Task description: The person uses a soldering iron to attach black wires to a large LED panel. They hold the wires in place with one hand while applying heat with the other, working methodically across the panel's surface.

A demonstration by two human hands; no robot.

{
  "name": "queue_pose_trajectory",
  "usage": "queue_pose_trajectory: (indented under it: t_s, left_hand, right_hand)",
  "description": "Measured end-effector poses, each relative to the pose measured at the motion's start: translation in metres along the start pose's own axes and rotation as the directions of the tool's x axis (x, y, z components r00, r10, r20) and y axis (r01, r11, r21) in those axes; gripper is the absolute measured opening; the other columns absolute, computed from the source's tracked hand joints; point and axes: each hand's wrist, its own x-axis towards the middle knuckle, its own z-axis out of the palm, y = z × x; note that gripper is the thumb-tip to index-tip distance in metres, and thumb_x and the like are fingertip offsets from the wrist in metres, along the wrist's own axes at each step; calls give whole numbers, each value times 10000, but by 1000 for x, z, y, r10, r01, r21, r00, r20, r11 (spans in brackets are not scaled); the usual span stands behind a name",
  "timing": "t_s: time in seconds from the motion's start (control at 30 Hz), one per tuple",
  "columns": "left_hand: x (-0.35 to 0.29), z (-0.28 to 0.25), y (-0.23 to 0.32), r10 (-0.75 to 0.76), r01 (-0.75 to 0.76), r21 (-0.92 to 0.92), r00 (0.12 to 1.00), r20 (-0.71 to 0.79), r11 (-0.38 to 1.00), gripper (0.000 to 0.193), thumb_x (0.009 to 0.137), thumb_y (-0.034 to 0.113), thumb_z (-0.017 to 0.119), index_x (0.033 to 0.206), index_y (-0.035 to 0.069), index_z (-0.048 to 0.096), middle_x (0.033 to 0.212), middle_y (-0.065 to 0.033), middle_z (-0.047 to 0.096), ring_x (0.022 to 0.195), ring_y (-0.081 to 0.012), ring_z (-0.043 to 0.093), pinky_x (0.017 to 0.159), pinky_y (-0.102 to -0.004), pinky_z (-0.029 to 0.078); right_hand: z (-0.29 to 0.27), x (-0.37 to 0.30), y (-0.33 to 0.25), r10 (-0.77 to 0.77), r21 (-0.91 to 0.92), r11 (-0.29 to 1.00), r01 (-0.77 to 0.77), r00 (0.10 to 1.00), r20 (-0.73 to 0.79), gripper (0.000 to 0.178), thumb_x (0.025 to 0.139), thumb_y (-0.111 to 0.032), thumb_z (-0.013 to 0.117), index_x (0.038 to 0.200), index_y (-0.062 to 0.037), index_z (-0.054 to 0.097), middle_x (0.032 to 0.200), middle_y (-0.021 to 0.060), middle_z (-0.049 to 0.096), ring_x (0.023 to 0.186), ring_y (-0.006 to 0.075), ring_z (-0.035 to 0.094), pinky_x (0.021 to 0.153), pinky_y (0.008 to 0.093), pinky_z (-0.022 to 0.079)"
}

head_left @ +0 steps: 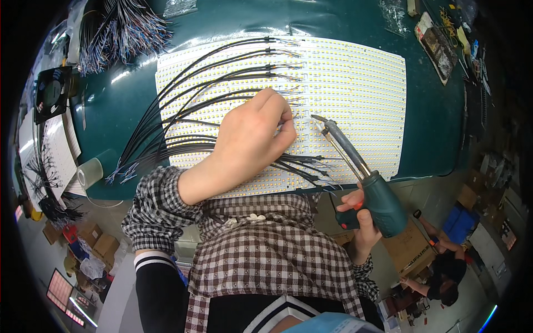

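Observation:
A white LED board, lined with rows of small yellow chips, lies on the green work surface. Several black cables run across its left half, their thin coloured wire ends along a middle row of pads. My left hand rests over these cables with the fingers pinched at a wire end; the fingertips partly hide what they grip. In my right hand is a green soldering gun, held by its handle. Its slim tip points left, close to the middle pads and just right of my left fingertips.
A bundle of loose wires lies at the far left, above a black fan. A roll of clear tape sits near the left edge. At the far right is a stained tray. A person works at lower right.

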Motion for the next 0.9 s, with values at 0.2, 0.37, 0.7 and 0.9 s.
queue_pose_trajectory:
  t_s: [0.2, 0.37, 0.7, 0.9]
  left_hand:
    - [0, 0, -1, 10, -11, -45, 1000, -12, 999, 145, 727, 32, 675, 791, 46, 546, 748, -92, 561, 613, -286, 588, 529, -378, 470]
    - [3, -2, -1, -51, 52, -83, 999, 13, 995, 116, 740, 14, 669, 787, 25, 564, 736, -75, 564, 634, -190, 598, 552, -292, 474]
    - [3, -2, -2, -40, 41, -61, 999, 24, 997, 114, 732, 21, 666, 779, 22, 563, 731, -74, 556, 618, -194, 584, 539, -299, 460]
    - [3, -1, -3, -24, 25, -79, 1000, 13, 997, 125, 728, 24, 660, 784, 38, 550, 743, -90, 564, 614, -262, 584, 539, -361, 463]
  right_hand:
    - [1, 0, 0, 5, 53, 999, -5, 1000, 9, 559, 887, -313, 665, 1175, 141, 511, 927, 176, 633, 738, 224, 655, 663, 323, 570]
    - [1, 3, -2, -14, 143, 990, 6, 998, 53, 354, 882, -205, 695, 1056, 91, 607, 977, 184, 635, 841, 230, 657, 706, 328, 583]
    - [4, 1, -3, 15, 123, 992, -21, 999, 49, 229, 861, -120, 692, 990, 57, 629, 906, 135, 641, 823, 229, 636, 769, 359, 531]
    - [5, 3, -2, -2, -15, 1000, 3, 998, 62, 388, 878, -222, 658, 1080, 98, 570, 870, 142, 635, 742, 211, 642, 706, 334, 541]
